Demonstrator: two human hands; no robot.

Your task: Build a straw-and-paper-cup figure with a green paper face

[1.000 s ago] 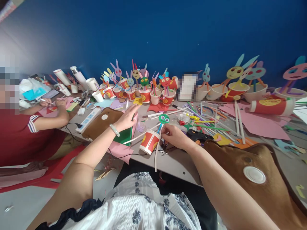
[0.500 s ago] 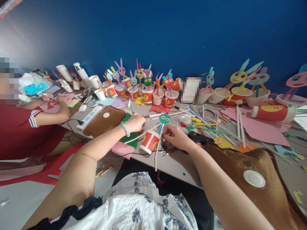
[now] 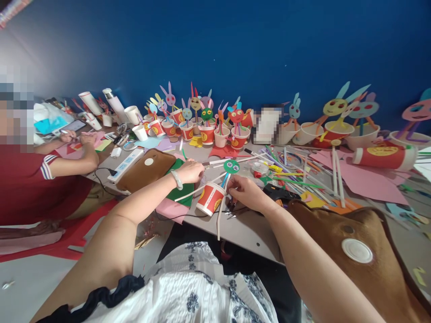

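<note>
A red-and-white paper cup [image 3: 211,198] lies tilted near the table's front edge. From it rise blue sticks that carry a green round paper face [image 3: 231,166] with two pale eyes, and long white sticks stick out at its sides. My left hand [image 3: 191,171] is closed, left of the face, over green paper [image 3: 180,194]; what its fingers pinch is too small to name. Right of the cup, my right hand [image 3: 245,190] is curled with its fingertips pressed together by the blue sticks. Whatever those fingers hold is hidden.
Cups with paper rabbit faces [image 3: 238,137] line the blue wall. Coloured sticks [image 3: 299,179] and a black glue gun [image 3: 281,194] lie right. Brown cushions [image 3: 380,229] flank my arms. A person in red [image 3: 43,179] sits left, hands on pink paper.
Both my hands have hardly moved; the cup and green face stay in place. At the left, the other person's head has shifted slightly to the right.
</note>
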